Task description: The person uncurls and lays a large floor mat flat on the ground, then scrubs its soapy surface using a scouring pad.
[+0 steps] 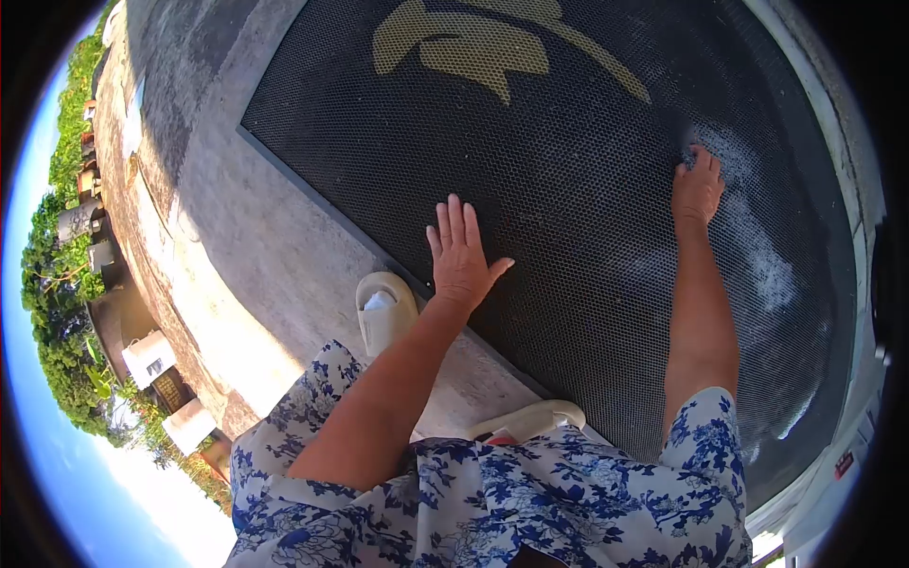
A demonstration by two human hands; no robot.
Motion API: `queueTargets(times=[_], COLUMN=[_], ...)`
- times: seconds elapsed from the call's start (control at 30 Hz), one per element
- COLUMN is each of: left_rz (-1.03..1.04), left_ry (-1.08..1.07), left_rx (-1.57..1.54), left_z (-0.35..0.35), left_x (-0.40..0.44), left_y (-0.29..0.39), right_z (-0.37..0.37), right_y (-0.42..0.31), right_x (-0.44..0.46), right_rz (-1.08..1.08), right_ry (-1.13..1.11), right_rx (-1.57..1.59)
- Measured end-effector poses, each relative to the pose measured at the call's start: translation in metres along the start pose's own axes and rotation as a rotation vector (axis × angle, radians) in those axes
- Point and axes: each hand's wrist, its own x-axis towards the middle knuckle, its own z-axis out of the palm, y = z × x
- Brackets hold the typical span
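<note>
A large black mat (578, 256) with a honeycomb texture and a tan printed design (483, 47) lies on the ground in front of me. My left hand (458, 260) is open over the mat's near left part, fingers stretched and thumb out; it seems to rest flat on it. Farther right, my right hand (699, 189) is closed, its fingers curled down at the mat. A dark blur sits at its fingertips, and what it holds, if anything, I cannot make out. White foam (757, 256) is spread over the mat beside and below that hand.
A cream slipper (386, 322) on my foot stands at the mat's near edge, and another slipper (530, 417) overlaps that edge. Concrete ground (227, 208) runs along the left. Trees (66, 312) and several box-like objects (149, 358) are at the far left.
</note>
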Motion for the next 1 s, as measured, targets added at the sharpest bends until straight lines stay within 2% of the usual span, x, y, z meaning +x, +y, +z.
queueTargets(times=[0.07,0.1,0.17,0.2,0.23,0.27,0.33,0.47,0.53,0.6,0.63,0.7,0.77,0.83,0.93,1.0], left_rz=[-0.376,-0.388,-0.366,-0.372,-0.354,-0.336,-0.317,-0.304,-0.303,-0.3,-0.309,-0.291,-0.293,-0.306,-0.293,-0.279], left_ry=[-0.112,-0.114,-0.285,-0.287,-0.375,-0.463,-0.467,-0.448,-0.452,-0.449,-0.456,-0.419,-0.427,-0.426,-0.46,-0.414], left_rx=[0.011,0.0,0.116,0.117,0.109,0.1,0.044,-0.005,-0.019,-0.026,-0.039,-0.045,-0.079,-0.101,-0.131,-0.145], left_z=[-0.007,-0.014,-0.035,-0.032,-0.028,-0.024,-0.011,-0.006,-0.004,-0.001,0.001,0.002,-0.004,-0.01,-0.011,-0.012], left_x=[0.021,0.034,0.058,0.064,0.068,0.071,0.066,0.066,0.062,0.065,0.064,0.061,0.063,0.062,0.062,0.062], left_y=[-0.041,-0.054,-0.073,-0.077,-0.079,-0.083,-0.094,-0.097,-0.097,-0.101,-0.102,-0.101,-0.097,-0.098,-0.097,-0.096], right_z=[-0.01,-0.02,-0.028,-0.037,-0.041,-0.037,-0.031,0.011,0.022,0.026,0.024,0.01,-0.001,-0.006,-0.01,0.01], right_y=[-0.015,-0.031,-0.053,-0.056,-0.06,-0.065,-0.081,-0.186,-0.248,-0.29,-0.295,-0.289,-0.255,-0.215,-0.207,-0.253], right_x=[-0.055,-0.093,-0.169,-0.191,-0.201,-0.192,-0.157,-0.068,-0.026,-0.007,-0.014,-0.039,-0.089,-0.128,-0.115,-0.087], right_rz=[-0.318,-0.458,-0.695,-0.802,-0.912,-0.919,-1.042,-1.118,-1.024,-0.83,-0.842,-0.718,-0.967,-1.105,-1.266,-1.195], right_ry=[-0.051,-0.094,-0.18,-0.142,-0.104,-0.111,-0.103,0.066,0.13,0.22,0.208,0.06,-0.11,-0.093,-0.067,0.028], right_rx=[0.087,0.155,0.325,0.366,0.407,0.412,0.444,0.406,0.353,0.364,0.358,0.431,0.392,0.437,0.507,0.444])
